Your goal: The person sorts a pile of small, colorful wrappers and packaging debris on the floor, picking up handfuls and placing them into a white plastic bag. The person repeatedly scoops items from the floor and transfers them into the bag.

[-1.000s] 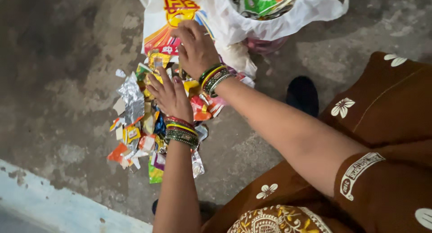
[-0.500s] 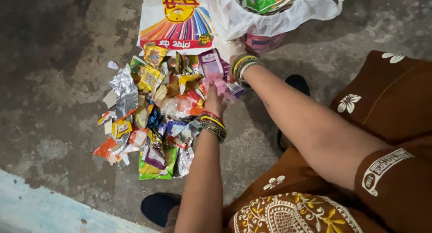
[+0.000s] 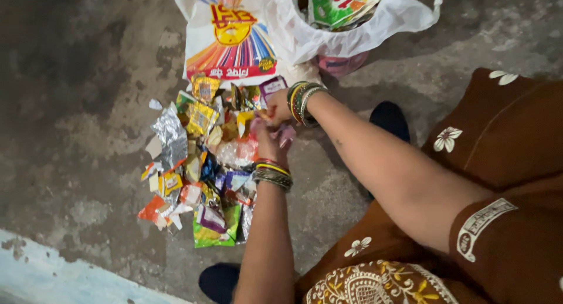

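Note:
A heap of crumpled snack wrappers (image 3: 196,163) in yellow, orange, silver, purple and green lies on the concrete floor. My left hand (image 3: 265,141), with bangles at the wrist, is closed at the heap's right edge on a pink wrapper (image 3: 287,134). My right hand (image 3: 278,107), also bangled, sits just above it with fingers curled on a wrapper at the heap's upper right, beside a purple wrapper (image 3: 272,84). The two hands touch each other.
A printed plastic bag (image 3: 230,43) lies flat above the heap. A white plastic bag (image 3: 404,13) holding wrappers stands beside it over a pink container (image 3: 343,63). My dark shoes (image 3: 389,117) and brown patterned dress fill the right. A pale ledge (image 3: 53,272) runs along the bottom left.
Both hands left the printed bag and the heap's top. They came together at the heap's right edge and closed on wrappers there. The view shifted slightly.

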